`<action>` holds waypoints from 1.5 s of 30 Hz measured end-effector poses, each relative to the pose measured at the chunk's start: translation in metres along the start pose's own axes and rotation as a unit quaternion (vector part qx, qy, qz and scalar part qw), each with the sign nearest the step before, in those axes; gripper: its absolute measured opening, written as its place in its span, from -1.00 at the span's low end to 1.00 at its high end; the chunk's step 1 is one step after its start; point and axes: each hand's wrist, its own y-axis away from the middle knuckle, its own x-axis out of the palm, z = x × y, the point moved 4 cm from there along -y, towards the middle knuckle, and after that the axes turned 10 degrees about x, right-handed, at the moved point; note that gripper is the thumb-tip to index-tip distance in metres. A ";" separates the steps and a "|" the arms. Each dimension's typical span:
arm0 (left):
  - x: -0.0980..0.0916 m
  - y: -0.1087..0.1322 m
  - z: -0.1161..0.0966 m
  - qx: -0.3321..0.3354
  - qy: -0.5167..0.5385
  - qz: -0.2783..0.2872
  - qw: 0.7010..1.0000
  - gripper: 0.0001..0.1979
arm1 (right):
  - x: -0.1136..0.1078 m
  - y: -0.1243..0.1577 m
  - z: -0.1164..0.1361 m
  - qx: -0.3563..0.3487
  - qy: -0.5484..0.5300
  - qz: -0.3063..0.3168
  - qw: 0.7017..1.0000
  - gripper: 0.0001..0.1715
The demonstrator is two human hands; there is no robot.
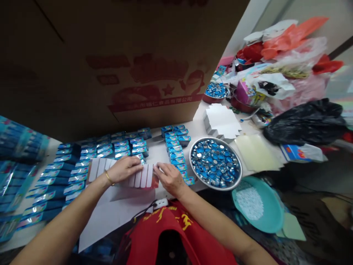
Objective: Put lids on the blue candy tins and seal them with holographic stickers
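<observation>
A reddish-backed sheet with a row of long white strips lies in front of me on the white table. My left hand, a gold bangle at its wrist, lies across these strips with its fingers stretched out. At the row's right end, my right hand pinches the edge of the sheet between thumb and fingers. White paper is spread below the sheet, near my body. Small blue boxes stand in several rows left of and behind my hands; another column of blue boxes stands just beyond my right hand.
A large cardboard box walls off the back. To the right are a metal bowl of blue-and-silver round pieces, stacked white card cutouts, a turquoise basin with white pieces, a black plastic bag and piled bags.
</observation>
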 end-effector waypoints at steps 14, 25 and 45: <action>0.020 -0.031 0.044 -0.180 -0.090 -0.272 0.941 -0.66 | -0.018 0.046 -0.068 0.480 -0.542 0.031 0.690 -0.86; 0.171 -0.051 -0.054 -0.269 0.643 -0.196 0.690 -0.56 | 0.011 0.126 -0.079 0.643 -0.530 -0.038 0.552 -0.74; 0.228 -0.079 -0.028 -0.271 0.557 -0.305 0.723 -0.69 | 0.019 0.146 -0.105 0.571 -0.231 -0.068 0.785 -0.74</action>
